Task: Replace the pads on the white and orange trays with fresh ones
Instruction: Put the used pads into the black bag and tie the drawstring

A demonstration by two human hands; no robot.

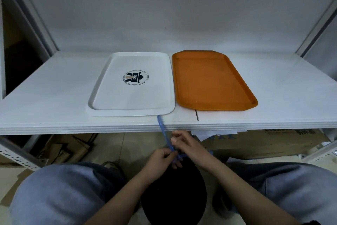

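Observation:
A white tray with a round dark logo lies on the white shelf, and an orange tray lies right beside it. No pad shows on either tray. Below the shelf's front edge, my left hand and my right hand meet over a black seat between my knees. Both pinch a thin, translucent blue sheet or strip. It runs upward from my fingers to the shelf edge, near the white tray's front right corner.
The white shelf has metal uprights at both sides and a grey wall behind. Under it lie cardboard pieces at left, a cardboard box at right, and white sheets hanging under the shelf edge.

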